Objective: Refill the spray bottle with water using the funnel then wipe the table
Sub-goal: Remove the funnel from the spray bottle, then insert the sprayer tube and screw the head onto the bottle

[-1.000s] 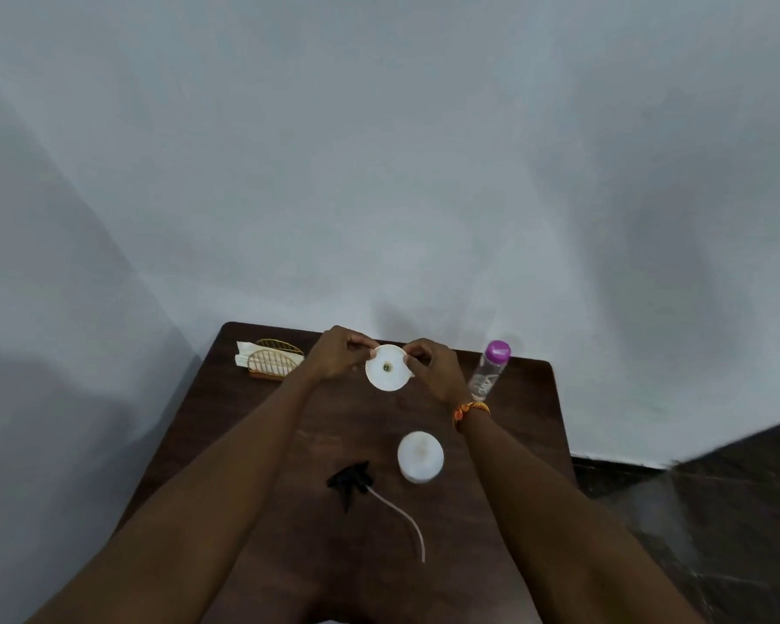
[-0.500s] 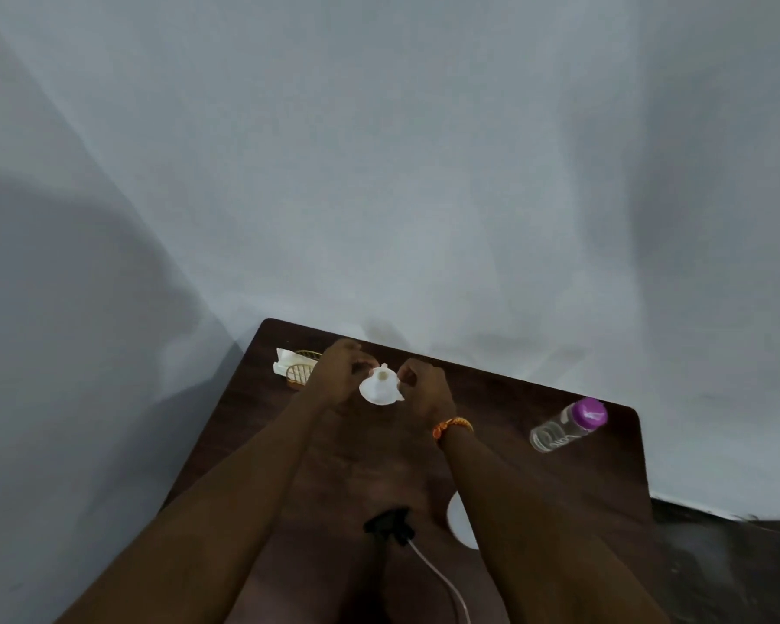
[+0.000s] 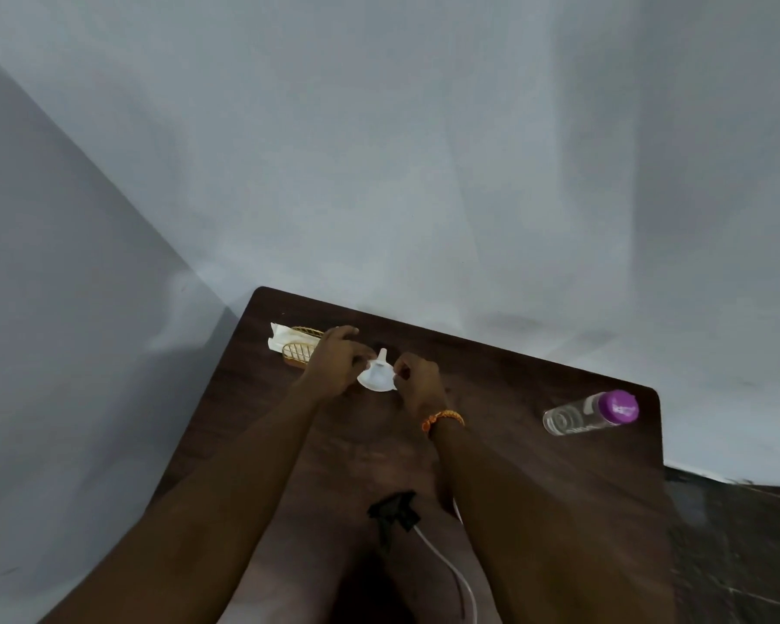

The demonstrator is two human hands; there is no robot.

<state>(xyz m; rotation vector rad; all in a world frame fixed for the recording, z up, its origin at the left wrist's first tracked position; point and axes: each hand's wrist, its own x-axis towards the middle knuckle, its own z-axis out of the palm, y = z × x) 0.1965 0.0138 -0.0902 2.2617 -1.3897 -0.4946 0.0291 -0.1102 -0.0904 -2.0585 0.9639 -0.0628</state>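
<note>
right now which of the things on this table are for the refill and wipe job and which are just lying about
For the job:
white funnel, pinched by the left hand and right hand
clear water bottle with purple cap
black spray head with tube
white napkins

Lying about:
gold wire holder
orange wristband

The table (image 3: 536, 443) is showing a dark brown wood grain. Near its far left corner a gold wire holder (image 3: 299, 349) is sitting with cream-white napkins (image 3: 280, 337). The funnel (image 3: 378, 376) is looking plain white. By the right edge, the clear water bottle (image 3: 577, 416) is wearing a purple cap (pretty bright). The sprayer head (image 3: 392, 515) is showing black, with a white tube (image 3: 451, 574).
</note>
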